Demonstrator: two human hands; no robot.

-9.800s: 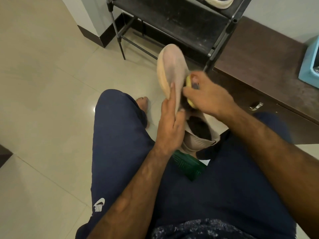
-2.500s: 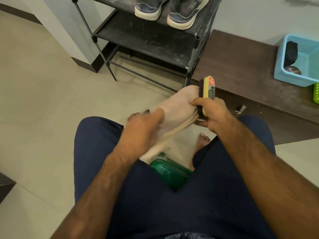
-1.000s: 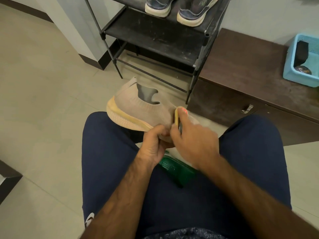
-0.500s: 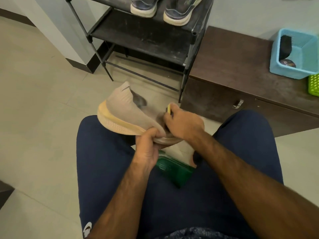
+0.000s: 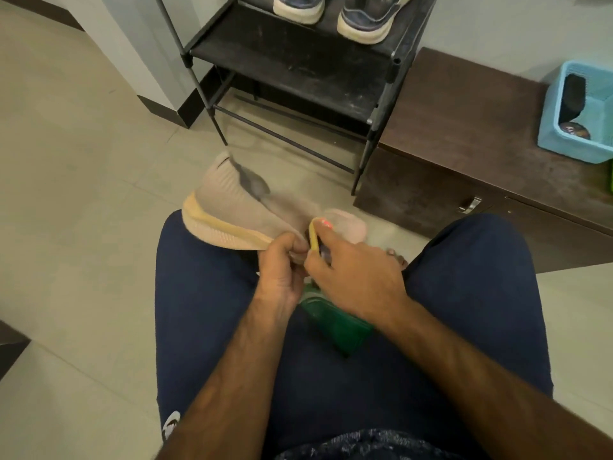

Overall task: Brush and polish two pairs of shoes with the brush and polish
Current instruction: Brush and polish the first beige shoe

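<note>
Beige shoe (image 5: 232, 207) pinched by left hand (image 5: 282, 273), right hand (image 5: 355, 270) gripping yellow brush (image 5: 314, 235) against its toe

A beige knit slip-on shoe (image 5: 238, 210) with a pale sole and an orange stripe is held above the left thigh, heel to the left, toe to the right, opening facing away. The left hand (image 5: 282, 273) grips its sole edge near the toe. The right hand (image 5: 358, 277) holds a yellow-backed brush (image 5: 315, 234) with a red mark against the toe; the bristles are hidden. 2 dark blue shoes (image 5: 371, 18) with off-white soles stand side by side on a rack shelf (image 5: 298, 61). A round dark polish tin (image 5: 575, 131) lies in a blue basket (image 5: 564, 147) on the counter (image 5: 464, 111).
</note>
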